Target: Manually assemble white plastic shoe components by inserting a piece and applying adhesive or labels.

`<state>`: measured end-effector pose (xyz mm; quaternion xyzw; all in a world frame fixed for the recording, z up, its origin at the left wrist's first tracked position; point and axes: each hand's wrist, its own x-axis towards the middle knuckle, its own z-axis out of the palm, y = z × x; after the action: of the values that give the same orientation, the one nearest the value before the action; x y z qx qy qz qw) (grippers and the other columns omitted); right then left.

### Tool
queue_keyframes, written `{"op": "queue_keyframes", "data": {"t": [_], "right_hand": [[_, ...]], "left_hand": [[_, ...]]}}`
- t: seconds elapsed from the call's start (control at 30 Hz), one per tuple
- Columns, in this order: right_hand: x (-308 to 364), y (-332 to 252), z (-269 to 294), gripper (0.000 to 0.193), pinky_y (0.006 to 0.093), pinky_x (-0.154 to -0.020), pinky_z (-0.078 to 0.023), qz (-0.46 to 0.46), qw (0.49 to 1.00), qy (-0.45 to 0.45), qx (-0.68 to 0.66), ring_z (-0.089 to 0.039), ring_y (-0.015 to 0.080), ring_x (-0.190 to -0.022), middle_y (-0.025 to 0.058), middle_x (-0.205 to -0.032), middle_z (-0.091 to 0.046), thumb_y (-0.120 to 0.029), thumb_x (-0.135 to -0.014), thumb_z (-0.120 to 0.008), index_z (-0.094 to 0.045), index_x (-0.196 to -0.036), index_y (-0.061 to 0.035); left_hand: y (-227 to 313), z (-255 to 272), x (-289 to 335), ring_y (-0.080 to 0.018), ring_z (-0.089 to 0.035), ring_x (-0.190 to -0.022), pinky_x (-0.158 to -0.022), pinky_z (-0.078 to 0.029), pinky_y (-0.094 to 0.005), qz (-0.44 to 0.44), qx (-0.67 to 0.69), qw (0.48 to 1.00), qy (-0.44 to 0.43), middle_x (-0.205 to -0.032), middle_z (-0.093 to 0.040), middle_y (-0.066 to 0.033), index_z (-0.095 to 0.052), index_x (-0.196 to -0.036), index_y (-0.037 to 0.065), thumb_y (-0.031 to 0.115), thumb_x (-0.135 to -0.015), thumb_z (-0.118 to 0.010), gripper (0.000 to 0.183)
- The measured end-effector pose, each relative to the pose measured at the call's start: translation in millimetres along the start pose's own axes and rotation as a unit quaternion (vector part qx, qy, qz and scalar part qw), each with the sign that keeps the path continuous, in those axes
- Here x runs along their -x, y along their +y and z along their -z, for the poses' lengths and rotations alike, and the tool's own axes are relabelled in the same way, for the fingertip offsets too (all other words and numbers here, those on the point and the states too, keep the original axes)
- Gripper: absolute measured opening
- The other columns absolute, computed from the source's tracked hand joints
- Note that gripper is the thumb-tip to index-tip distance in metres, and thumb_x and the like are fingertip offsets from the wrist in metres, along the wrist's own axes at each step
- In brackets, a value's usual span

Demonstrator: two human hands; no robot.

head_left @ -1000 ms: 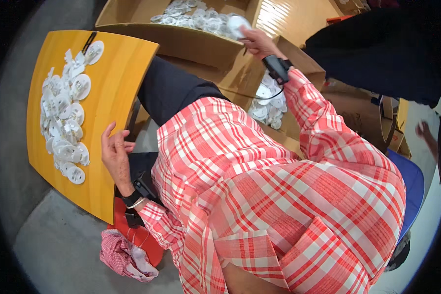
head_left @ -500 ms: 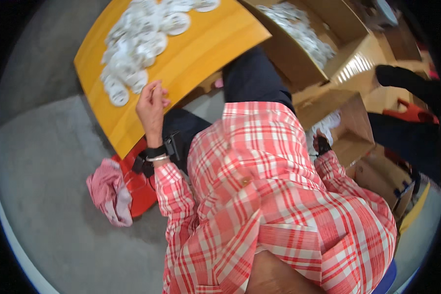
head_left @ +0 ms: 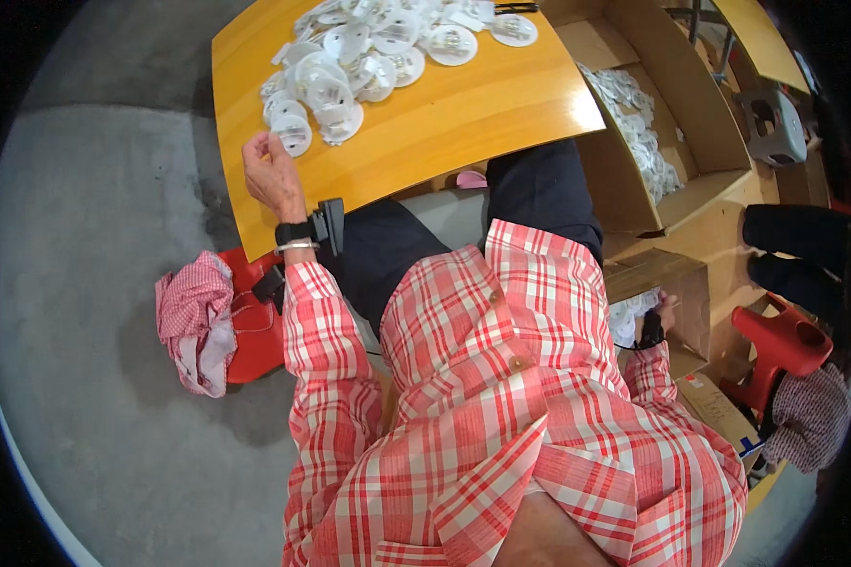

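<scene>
A yellow wooden board lies across my lap with a heap of white round discs on it. My left hand, with a black wrist device, is at the board's left edge, its fingers curled on the nearest white disc. My right hand reaches down at my right side into a small cardboard box that holds white discs. Only its wrist band and a bit of the hand show.
A large open cardboard box with more white discs stands past the board on the right. A red bag and a pink checked cloth lie on the grey floor at my left. A red stool and another person's dark legs are at the right.
The view has swung, so the board now sits at the top centre. My left hand stays at the disc pile's edge. My right hand has dropped from the large box to the small box at my side.
</scene>
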<state>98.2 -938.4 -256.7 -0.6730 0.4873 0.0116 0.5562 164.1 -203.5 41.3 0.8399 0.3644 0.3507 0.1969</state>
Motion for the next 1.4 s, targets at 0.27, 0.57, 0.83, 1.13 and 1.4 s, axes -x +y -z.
{"op": "queue_keyframes", "data": {"t": [0.27, 0.57, 0.83, 1.13, 1.4], "right_hand": [[66.9, -199.1, -98.2, 0.046, 0.0266, -0.048, -0.038, 0.186, 0.974, -0.063, -0.114, -0.038, 0.0091, -0.054, -0.0026, -0.067, -0.043, -0.044, -0.094, -0.041, -0.055, -0.111, -0.0041], [237.2, -331.2, -212.9, 0.034, 0.0263, -0.070, -0.042, 0.512, 0.824, -0.234, 0.055, -0.049, 0.0117, -0.081, 0.0027, -0.084, -0.053, -0.030, -0.098, -0.039, -0.056, -0.100, -0.0014], [320.2, -343.0, -283.6, 0.008, 0.0374, -0.070, -0.044, 0.664, 0.628, -0.361, 0.183, -0.055, 0.0318, -0.077, 0.0121, -0.081, -0.055, -0.011, -0.088, -0.053, -0.057, -0.089, -0.0044], [345.2, -337.2, -313.3, 0.008, 0.0370, -0.063, -0.040, 0.738, 0.529, -0.356, 0.221, -0.053, 0.0271, -0.074, 0.0076, -0.076, -0.052, -0.014, -0.080, -0.061, -0.056, -0.085, -0.0097], [355.3, -340.0, -311.6, 0.010, 0.0365, -0.061, -0.039, 0.730, 0.531, -0.361, 0.233, -0.054, 0.0258, -0.071, 0.0061, -0.073, -0.051, -0.013, -0.078, -0.063, -0.055, -0.084, -0.0106]], "left_hand": [[-33.3, -14.4, -54.0, -0.0265, -0.062, -0.081, -0.072, -0.047, -0.0357, 0.076, 0.002, 0.995, -0.064, -0.086, -0.065, -0.0131, -0.061, -0.098, 0.005, 0.028, -0.081, -0.061, 0.029], [-38.8, -23.2, -57.3, -0.0293, -0.060, -0.082, -0.074, -0.046, -0.0365, 0.024, -0.018, 0.989, -0.147, -0.090, -0.063, -0.0188, -0.057, -0.107, -0.002, 0.032, -0.082, -0.060, 0.041], [6.4, -20.7, -40.2, -0.0341, -0.055, -0.090, -0.081, -0.043, -0.0395, 0.048, -0.039, 0.981, -0.182, -0.101, -0.054, -0.0250, -0.051, -0.112, -0.006, 0.035, -0.084, -0.058, 0.050], [14.3, -2.8, -80.6, -0.0345, -0.057, -0.085, -0.076, -0.045, -0.0401, 0.016, -0.122, 0.968, -0.218, -0.090, -0.060, -0.0213, -0.057, -0.099, -0.003, 0.037, -0.086, -0.056, 0.042], [5.6, -41.8, -162.5, -0.0351, -0.058, -0.087, -0.075, -0.045, -0.0412, -0.145, -0.066, 0.967, -0.201, -0.090, -0.062, -0.0189, -0.059, -0.097, 0.001, 0.026, -0.082, -0.060, 0.029]]}}
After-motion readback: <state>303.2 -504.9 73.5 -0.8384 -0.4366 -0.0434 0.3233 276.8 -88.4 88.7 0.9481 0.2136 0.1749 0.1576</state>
